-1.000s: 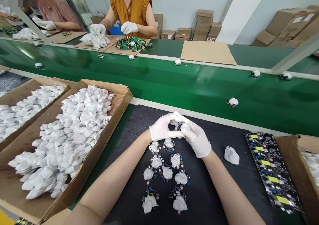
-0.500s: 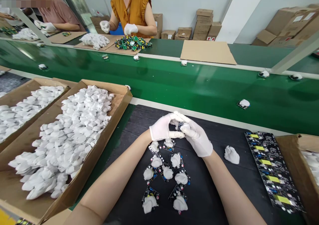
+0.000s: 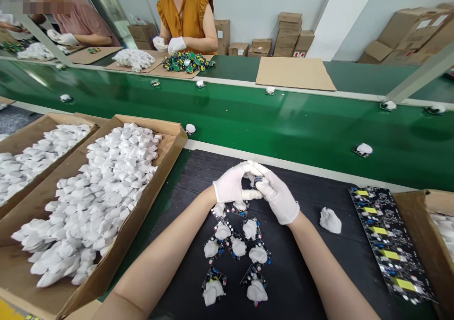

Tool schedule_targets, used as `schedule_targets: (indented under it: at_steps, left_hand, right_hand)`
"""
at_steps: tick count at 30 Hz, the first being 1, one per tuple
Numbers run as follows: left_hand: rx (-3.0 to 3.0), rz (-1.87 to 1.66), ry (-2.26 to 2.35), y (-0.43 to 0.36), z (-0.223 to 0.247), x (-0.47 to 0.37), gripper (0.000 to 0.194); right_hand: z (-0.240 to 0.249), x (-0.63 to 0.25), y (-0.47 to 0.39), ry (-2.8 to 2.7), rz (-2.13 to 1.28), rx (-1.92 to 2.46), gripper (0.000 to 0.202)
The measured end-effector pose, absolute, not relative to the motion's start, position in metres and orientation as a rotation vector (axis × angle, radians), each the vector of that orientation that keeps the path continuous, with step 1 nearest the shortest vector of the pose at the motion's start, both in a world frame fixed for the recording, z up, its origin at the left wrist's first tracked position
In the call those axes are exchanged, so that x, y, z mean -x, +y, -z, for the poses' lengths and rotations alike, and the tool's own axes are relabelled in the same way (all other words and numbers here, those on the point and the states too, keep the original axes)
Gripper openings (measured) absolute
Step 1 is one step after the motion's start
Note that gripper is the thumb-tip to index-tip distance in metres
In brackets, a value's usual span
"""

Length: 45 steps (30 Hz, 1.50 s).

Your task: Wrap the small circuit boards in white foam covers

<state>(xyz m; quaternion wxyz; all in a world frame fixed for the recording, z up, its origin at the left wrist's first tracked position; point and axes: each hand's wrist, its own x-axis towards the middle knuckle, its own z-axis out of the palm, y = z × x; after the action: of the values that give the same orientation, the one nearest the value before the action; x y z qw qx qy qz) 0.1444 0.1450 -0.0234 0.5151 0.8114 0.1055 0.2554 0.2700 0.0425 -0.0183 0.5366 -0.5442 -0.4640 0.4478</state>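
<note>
Both my hands wear white gloves with pale fingertips and meet above the black mat (image 3: pixel 180 235). Between them is a small circuit board (image 3: pixel 257 182), mostly covered by the fingers. My left hand (image 3: pixel 232 183) grips its left side, thumb below and fingers arched over the top. My right hand (image 3: pixel 278 192) pinches it from the right, its fingertips against the parts on the board. Just below the hands lie several small black circuit boards (image 3: pixel 217 278), each with a white putty-like lump (image 3: pixel 257 290) on it. A loose white lump (image 3: pixel 330 220) rests right of my right hand.
Cardboard trays (image 3: pixel 149 194) of white lumps stand at left, and another cardboard box (image 3: pixel 418 216) at right. A panel of joined circuit boards (image 3: pixel 388 244) lies beside it. Beyond the mat, a green conveyor belt (image 3: pixel 301 135) carries boards with lumps. Two co-workers (image 3: pixel 186 15) sit across.
The boards on the green belt have shifted to the right, one coming out from behind the tray's corner. My hands stay nearly in place, my right fingers shifting slightly. A co-worker's hands have come together.
</note>
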Motion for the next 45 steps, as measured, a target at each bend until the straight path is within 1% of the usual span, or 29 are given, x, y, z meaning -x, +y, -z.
schedule_targets:
  at_steps: [2, 8, 13, 18, 23, 27, 29, 32, 34, 37, 38, 40, 43, 45]
  left_hand:
    - [-1.940, -0.597, 0.256, 0.147, 0.023, -0.143, 0.037]
    - [-1.884, -0.598, 0.220, 0.152, 0.025, -0.140, 0.044]
    - [-1.848, -0.563, 0.182, 0.153, 0.025, -0.140, 0.047]
    - [-1.822, -0.547, 0.187, 0.152, 0.022, -0.141, 0.048]
    - [-1.840, -0.516, 0.339, 0.147, 0.024, -0.144, 0.059]
    - [-1.787, -0.576, 0.373, 0.145, 0.026, -0.144, 0.053]
    - [-1.763, -0.598, 0.353, 0.145, 0.027, -0.144, 0.053]
    - [-1.739, -0.601, 0.327, 0.146, 0.027, -0.144, 0.057]
    - [-1.710, -0.631, 0.300, 0.146, 0.029, -0.144, 0.059]
    - [-1.589, -0.684, 0.238, 0.148, 0.031, -0.144, 0.063]
    - [-1.545, -0.695, 0.225, 0.148, 0.032, -0.144, 0.063]
    - [-1.500, -0.730, 0.221, 0.149, 0.034, -0.144, 0.056]
    - [-1.499, -0.781, 0.227, 0.149, 0.038, -0.144, 0.038]
    - [-1.486, -0.787, 0.222, 0.149, 0.039, -0.144, 0.034]
  right_hand:
    - [0.019, -0.270, 0.043, -1.065, -1.079, 1.257, 0.052]
    - [0.015, -0.273, 0.050, -0.906, -1.358, 0.880, 0.048]
    - [0.014, -0.273, 0.047, -0.852, -1.363, 0.912, 0.051]
    - [0.016, -0.270, 0.044, -0.738, -1.360, 0.941, 0.047]
    - [0.015, -0.267, 0.046, -0.695, -1.306, 0.957, 0.047]
    - [0.013, -0.265, 0.048, -0.667, -1.294, 0.921, 0.046]
    - [0.012, -0.264, 0.048, -0.646, -1.302, 0.912, 0.049]
    - [0.011, -0.264, 0.048, -0.636, -1.313, 0.894, 0.063]
    - [0.011, -0.265, 0.048, -0.635, -1.315, 0.886, 0.067]
    - [0.011, -0.266, 0.048, -0.631, -1.309, 0.899, 0.059]
    - [0.011, -0.267, 0.047, -0.628, -1.310, 0.903, 0.054]
    - [0.012, -0.268, 0.047, -0.630, -1.321, 0.902, 0.050]
    - [0.014, -0.269, 0.047, -0.631, -1.339, 0.900, 0.052]
    - [0.015, -0.268, 0.047, -0.620, -1.333, 0.903, 0.050]
